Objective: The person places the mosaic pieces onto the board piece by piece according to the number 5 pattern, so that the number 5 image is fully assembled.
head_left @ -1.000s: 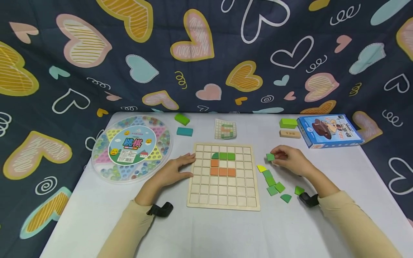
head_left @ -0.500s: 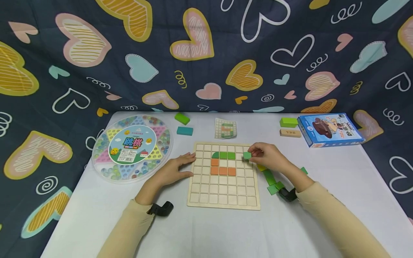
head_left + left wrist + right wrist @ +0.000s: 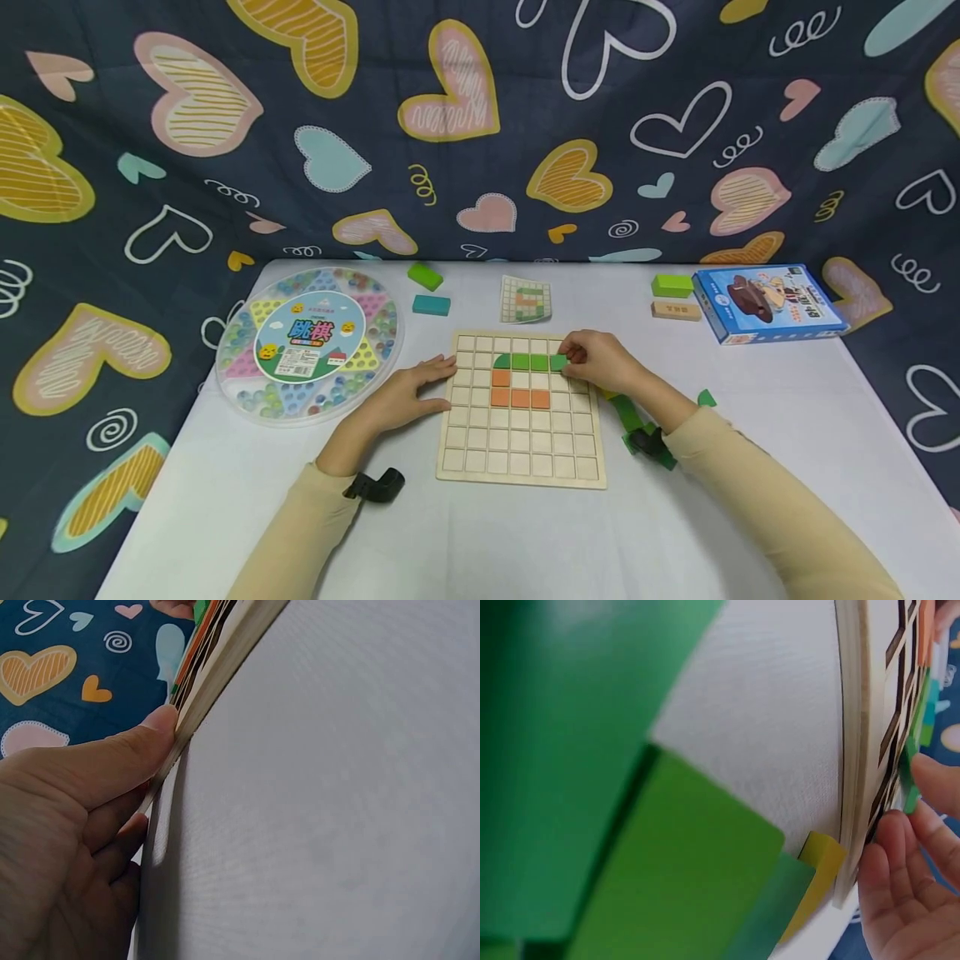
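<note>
A wooden grid board [image 3: 519, 439] lies on the table between the hands. In its upper part sit a quarter-round green tile [image 3: 501, 362], two green square tiles [image 3: 529, 362] and several orange square tiles [image 3: 520, 398]. My right hand [image 3: 603, 362] pinches another green square tile [image 3: 557, 362] at the right end of that green row; the right wrist view shows this tile [image 3: 910, 780] tilted between thumb and fingers. My left hand [image 3: 397, 396] rests at the board's left edge, fingers extended, and in the left wrist view the thumb [image 3: 154, 731] touches the rim.
Loose green tiles [image 3: 682, 862] and a yellow tile [image 3: 814, 877] lie right of the board, partly hidden by my right arm. Behind the board is a pattern card [image 3: 525, 300]. A round marble game [image 3: 309, 346] stands left, colored blocks [image 3: 431, 305] behind, a blue box [image 3: 768, 304] right.
My right hand has carried the green square tile leftward from beside the loose tiles onto the board, up to the green row. The left hand has stayed at the board's edge.
</note>
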Tool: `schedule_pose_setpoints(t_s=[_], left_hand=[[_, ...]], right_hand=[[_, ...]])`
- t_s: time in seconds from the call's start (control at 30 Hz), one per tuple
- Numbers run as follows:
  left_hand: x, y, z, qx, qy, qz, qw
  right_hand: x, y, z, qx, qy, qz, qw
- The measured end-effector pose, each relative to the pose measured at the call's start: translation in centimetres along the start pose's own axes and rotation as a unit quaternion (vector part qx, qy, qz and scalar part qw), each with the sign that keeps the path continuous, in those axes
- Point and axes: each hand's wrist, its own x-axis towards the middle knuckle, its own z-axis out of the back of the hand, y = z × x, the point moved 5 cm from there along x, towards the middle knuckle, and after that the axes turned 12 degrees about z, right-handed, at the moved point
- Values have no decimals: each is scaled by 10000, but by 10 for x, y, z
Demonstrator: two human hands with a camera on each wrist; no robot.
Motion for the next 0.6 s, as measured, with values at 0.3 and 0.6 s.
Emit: schedule_pose_setpoints(t_s=[0.3, 0.6], left_hand=[[-1, -2, 1, -3, 4, 12, 10000], [-1, -1, 0, -35, -23, -5, 10000]], right_hand=[[1, 3, -1, -62, 34, -13, 10000], [-4, -1, 3, 327, 194, -22, 9993]])
